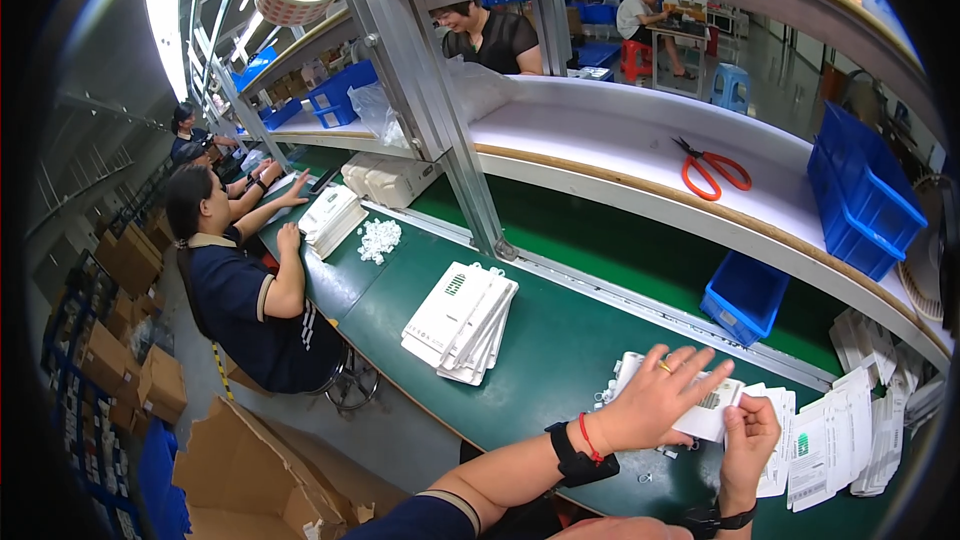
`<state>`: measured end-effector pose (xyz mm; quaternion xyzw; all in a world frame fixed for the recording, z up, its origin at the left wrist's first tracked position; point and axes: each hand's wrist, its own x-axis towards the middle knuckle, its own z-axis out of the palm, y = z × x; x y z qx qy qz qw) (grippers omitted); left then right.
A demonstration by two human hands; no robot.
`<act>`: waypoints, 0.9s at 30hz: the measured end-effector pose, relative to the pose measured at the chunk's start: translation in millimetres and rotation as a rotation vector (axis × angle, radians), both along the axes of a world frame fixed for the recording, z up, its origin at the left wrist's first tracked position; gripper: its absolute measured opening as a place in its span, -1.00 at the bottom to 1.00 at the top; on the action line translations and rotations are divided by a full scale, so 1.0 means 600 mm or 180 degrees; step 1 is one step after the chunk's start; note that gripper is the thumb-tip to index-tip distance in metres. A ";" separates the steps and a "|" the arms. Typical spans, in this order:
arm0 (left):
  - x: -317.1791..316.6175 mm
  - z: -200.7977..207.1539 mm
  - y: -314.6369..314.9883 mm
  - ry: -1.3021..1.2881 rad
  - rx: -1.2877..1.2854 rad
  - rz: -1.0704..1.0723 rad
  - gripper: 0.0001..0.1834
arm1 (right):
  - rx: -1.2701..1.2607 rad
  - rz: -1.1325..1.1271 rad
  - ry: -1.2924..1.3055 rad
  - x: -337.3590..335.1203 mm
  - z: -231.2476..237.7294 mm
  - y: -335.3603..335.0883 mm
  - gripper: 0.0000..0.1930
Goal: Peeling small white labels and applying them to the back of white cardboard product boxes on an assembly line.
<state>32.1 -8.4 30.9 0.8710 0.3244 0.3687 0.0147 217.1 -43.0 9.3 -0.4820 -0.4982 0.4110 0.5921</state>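
Note:
My left hand [648, 402] lies over a white printed card [708, 420], its fingers stretched out and its palm side down toward the card. The right edge of that card is pinched between the thumb and fingers of my right hand [750, 432]. Small clear-white plastic pieces [645, 478] are scattered on the bench by my left wrist, partly hidden by my arm. Spread out to the right of my right hand are several white printed cards [825, 445], overlapping one another. A stack of similar cards [460, 323] sits farther left on the green bench.
Above the green bench [560, 340] runs a shelf with red-handled cutters [715, 170] and a blue bin [865, 195]. Another blue bin [745, 297] stands beneath it. A co-worker [245, 280] sits at the left beside a heap of small white pieces [379, 240]. An open cardboard box [250, 460] is lower left.

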 end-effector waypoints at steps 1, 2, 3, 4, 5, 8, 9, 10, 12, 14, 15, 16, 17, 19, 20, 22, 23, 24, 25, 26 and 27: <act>-0.004 0.002 0.003 0.0024 0.0013 0.0277 -0.02 | 0.0005 -0.0096 0.0105 0.005 0.007 0.001 -0.91; -0.007 0.003 0.005 0.0023 0.0013 0.0279 -0.02 | 0.0004 -0.0094 0.0104 0.011 0.008 0.002 -0.91; -0.013 0.002 0.008 0.0044 -0.0109 0.0305 -0.02 | 0.0089 -0.0103 0.0264 0.021 0.007 0.005 -0.91; -0.017 0.001 0.010 0.0064 -0.0231 0.0331 -0.02 | 0.0173 -0.0112 0.0424 0.029 0.005 0.007 -0.91; -0.015 -0.002 0.012 -0.0021 -0.0137 0.0294 -0.04 | 0.0177 -0.0016 0.0609 0.033 0.002 0.009 -0.92; -0.009 -0.008 0.011 -0.0168 -0.0059 0.0231 -0.06 | 0.0108 0.0099 0.1186 0.032 0.017 0.008 -0.92; -0.008 -0.008 0.011 -0.0165 -0.0059 0.0233 -0.06 | 0.0131 0.0068 0.1198 0.035 0.011 0.009 -0.93; -0.007 -0.009 0.010 -0.0214 -0.0072 0.0233 -0.07 | 0.0130 0.0071 0.1203 0.034 0.010 0.008 -0.93; -0.006 -0.010 0.007 -0.0264 -0.0090 0.0245 -0.08 | 0.0184 -0.0226 0.0658 0.030 0.007 0.005 -0.95; -0.005 -0.011 0.002 -0.0279 0.0007 0.0395 -0.08 | 0.0221 -0.0365 0.0414 0.026 0.005 0.002 -0.96; -0.005 -0.011 0.000 -0.0276 0.0003 0.0400 -0.08 | 0.0260 -0.0511 0.0166 0.024 0.003 0.000 -0.97; -0.005 -0.012 -0.004 -0.0231 0.0023 0.0445 -0.08 | 0.0252 -0.0510 0.0167 0.023 0.001 -0.003 -0.97; -0.003 -0.012 -0.004 -0.0197 0.0047 0.0477 -0.08 | 0.0309 -0.0489 0.0112 0.025 0.001 -0.004 -0.96; -0.002 -0.011 -0.004 -0.0205 0.0024 0.0460 -0.07 | 0.0348 -0.0509 0.0035 0.027 -0.003 -0.007 -0.93; 0.001 -0.009 -0.003 -0.0210 -0.0004 0.0430 -0.07 | 0.0498 -0.0530 -0.0066 0.028 -0.005 -0.009 -0.91; -0.001 -0.005 0.001 -0.0189 0.0014 0.0446 -0.06 | 0.0612 -0.0454 -0.0332 0.033 -0.005 -0.008 -0.87; -0.001 -0.005 0.002 -0.0146 0.0037 0.0510 -0.06 | 0.0714 -0.0424 -0.0407 0.027 0.001 -0.004 -0.87; -0.002 -0.004 0.003 -0.0152 -0.0023 0.0591 -0.04 | 0.0805 -0.0301 -0.0360 0.020 0.004 -0.002 -0.84; -0.005 -0.003 0.005 -0.0247 -0.0031 0.0619 -0.02 | 0.0834 -0.0238 -0.0471 0.018 0.001 0.000 -0.81; -0.009 0.000 0.009 -0.0265 -0.0024 0.0645 0.00 | 0.0817 -0.0089 -0.0404 0.018 -0.004 0.001 -0.77; -0.010 0.003 0.010 -0.0233 -0.0001 0.0699 0.00 | 0.0824 0.0136 -0.0101 0.015 -0.008 0.001 -0.71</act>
